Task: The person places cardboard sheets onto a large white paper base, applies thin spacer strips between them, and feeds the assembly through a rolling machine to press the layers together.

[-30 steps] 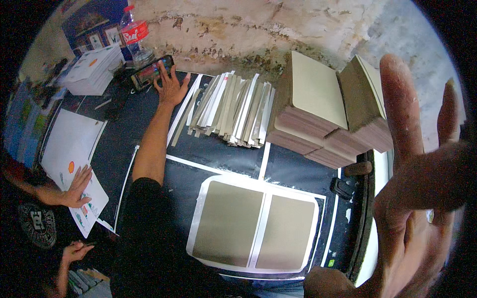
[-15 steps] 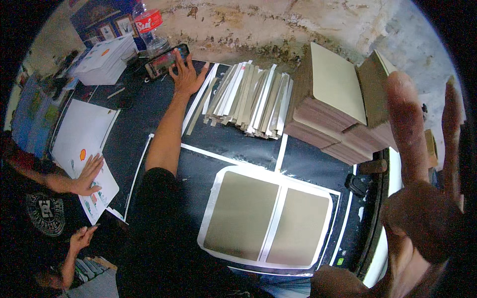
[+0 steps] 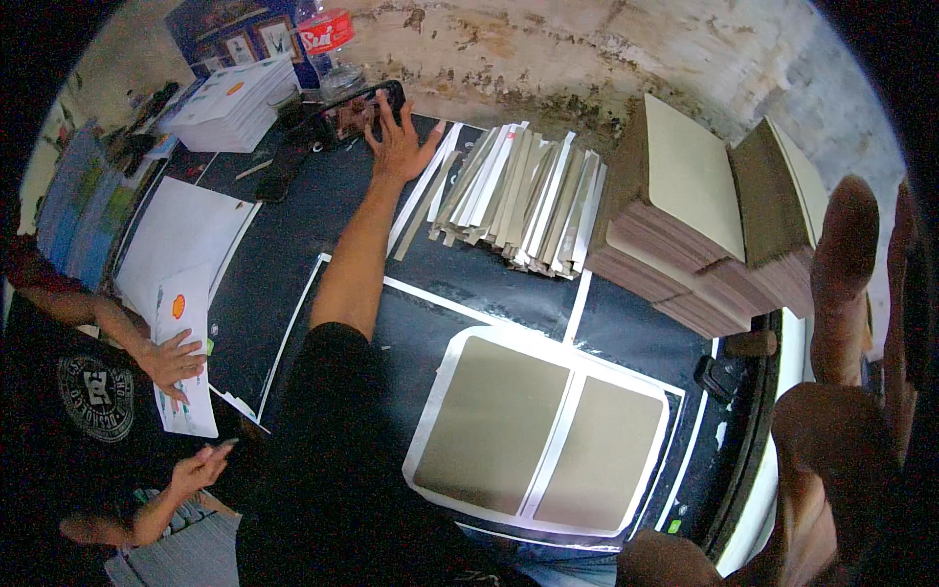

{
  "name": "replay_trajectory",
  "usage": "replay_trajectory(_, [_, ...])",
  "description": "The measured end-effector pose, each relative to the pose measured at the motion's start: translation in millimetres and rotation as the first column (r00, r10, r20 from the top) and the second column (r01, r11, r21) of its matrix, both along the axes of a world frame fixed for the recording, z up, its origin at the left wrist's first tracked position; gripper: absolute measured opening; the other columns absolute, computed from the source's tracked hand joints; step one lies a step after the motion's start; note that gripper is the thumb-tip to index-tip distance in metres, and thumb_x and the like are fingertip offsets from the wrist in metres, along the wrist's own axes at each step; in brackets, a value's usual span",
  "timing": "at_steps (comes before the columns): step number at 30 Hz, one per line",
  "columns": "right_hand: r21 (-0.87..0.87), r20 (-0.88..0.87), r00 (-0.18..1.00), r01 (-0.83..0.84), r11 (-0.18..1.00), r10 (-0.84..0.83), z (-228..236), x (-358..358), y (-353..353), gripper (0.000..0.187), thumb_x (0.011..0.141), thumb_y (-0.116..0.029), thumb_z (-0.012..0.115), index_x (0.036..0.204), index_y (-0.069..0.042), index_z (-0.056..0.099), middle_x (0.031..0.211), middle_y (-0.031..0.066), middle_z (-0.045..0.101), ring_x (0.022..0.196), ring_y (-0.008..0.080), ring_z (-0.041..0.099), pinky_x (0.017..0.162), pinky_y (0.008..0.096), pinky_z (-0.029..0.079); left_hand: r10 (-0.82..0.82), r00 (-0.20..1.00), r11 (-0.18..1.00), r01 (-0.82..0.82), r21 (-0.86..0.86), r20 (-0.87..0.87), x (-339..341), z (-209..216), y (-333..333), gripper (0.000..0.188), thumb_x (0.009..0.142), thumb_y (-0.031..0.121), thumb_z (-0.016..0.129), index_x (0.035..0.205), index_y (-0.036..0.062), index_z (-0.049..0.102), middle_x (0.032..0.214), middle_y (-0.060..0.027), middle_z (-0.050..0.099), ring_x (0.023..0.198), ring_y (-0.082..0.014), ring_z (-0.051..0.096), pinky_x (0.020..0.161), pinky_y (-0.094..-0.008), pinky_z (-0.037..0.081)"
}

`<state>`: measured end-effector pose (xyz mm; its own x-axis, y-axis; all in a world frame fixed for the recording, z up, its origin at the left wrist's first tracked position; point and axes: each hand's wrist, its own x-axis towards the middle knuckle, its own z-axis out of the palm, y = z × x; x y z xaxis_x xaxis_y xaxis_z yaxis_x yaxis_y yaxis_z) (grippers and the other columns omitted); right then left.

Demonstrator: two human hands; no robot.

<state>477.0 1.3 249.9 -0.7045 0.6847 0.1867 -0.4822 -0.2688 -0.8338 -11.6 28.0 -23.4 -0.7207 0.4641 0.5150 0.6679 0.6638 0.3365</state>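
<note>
My left arm stretches across the black-topped table. At its far side my left hand (image 3: 398,150) has its fingers spread against a dark phone (image 3: 360,110), which leans near a clear plastic bottle with a red label (image 3: 326,34). Very close on the right, large and dark, my right hand (image 3: 827,421) has two fingers raised apart and others bent; I see nothing in it. Below my left hand, two grey-brown boards (image 3: 494,411) lie side by side on a white sheet with rounded corners (image 3: 442,377), a white strip (image 3: 550,445) between them.
Cut strips (image 3: 523,201) lie in a row beside tall stacks of brown board (image 3: 690,186). A white paper stack (image 3: 235,108) stands back left. At left a co-worker's hand (image 3: 178,365) presses a printed sheet (image 3: 184,303). A small black object (image 3: 717,377) lies near the right edge.
The whole view has shifted, moving the table things rightward. The co-worker's printed sheet has turned more upright, with that person's hand still on it. My left hand remains at the phone.
</note>
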Motion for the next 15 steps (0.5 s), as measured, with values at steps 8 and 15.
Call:
replay_trajectory(8, [-0.023, 0.042, 0.998, -0.046, 0.999, 0.047, -7.1, -8.4, -5.5, 0.044, 0.098, -0.034, 0.059, 0.131, -0.006, 0.055, 0.126, 0.0168, 0.061, 0.117, 0.027, 0.058, 0.089, 0.0417, 0.056, 0.046, 0.976, 0.991, -0.071, -0.115, -0.213, -10.8, -6.1, -5.5, 0.096, 0.094, 0.074, 0.046, 0.159, 0.0073, 0.023, 0.167, -0.0291, -0.015, 0.156, -0.0454, 0.009, 0.117, -0.0711, 0.005])
replay_trajectory(15, [-0.02, 0.068, 0.997, -0.046, 0.999, 0.047, -8.1, -13.2, -7.8, 0.039, 0.098, -0.031, 0.06, 0.128, -0.006, 0.06, 0.122, 0.015, 0.065, 0.114, 0.0257, 0.061, 0.089, 0.0406, 0.055, -0.08, 0.99, 0.972, 0.103, 0.21, -0.115, -4.5, -4.4, -8.3, 0.078, 0.092, 0.058, 0.065, 0.145, 0.0064, 0.039, 0.162, -0.0297, 0.011, 0.151, -0.0469, 0.02, 0.116, -0.0674, 0.017])
